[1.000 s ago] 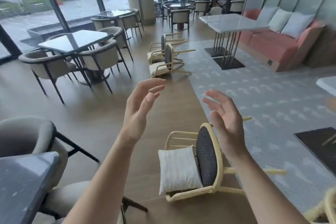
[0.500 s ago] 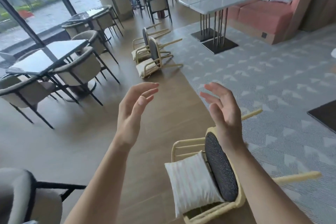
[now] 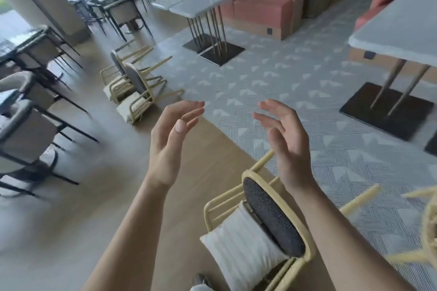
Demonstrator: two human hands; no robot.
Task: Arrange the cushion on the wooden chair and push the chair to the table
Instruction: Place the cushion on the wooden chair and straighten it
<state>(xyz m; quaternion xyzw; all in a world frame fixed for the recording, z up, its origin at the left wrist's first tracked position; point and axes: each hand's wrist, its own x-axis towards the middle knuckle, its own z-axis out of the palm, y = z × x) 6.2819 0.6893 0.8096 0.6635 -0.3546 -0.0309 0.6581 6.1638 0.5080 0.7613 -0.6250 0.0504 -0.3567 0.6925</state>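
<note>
A pale wooden chair (image 3: 305, 241) with a dark grey seat pad lies tipped on its back on the floor at the lower right. A white striped cushion (image 3: 238, 245) leans against its backrest, between the armrests. My left hand (image 3: 169, 139) and my right hand (image 3: 286, 142) are raised in front of me, palms facing each other, fingers apart, holding nothing. Both hover above the chair without touching it. A white-topped table (image 3: 402, 30) stands at the right on the patterned carpet.
Two more pale chairs (image 3: 132, 87) lie tipped over further ahead at the carpet's edge. Another white table (image 3: 201, 0) stands before a pink sofa (image 3: 262, 4). Dark-legged grey armchairs (image 3: 26, 134) and tables fill the left side. Part of another pale chair (image 3: 425, 227) shows at the right edge.
The view has swung to the right and closer to the fallen chair; the right table has come into sight. My hands keep the same raised, open pose.
</note>
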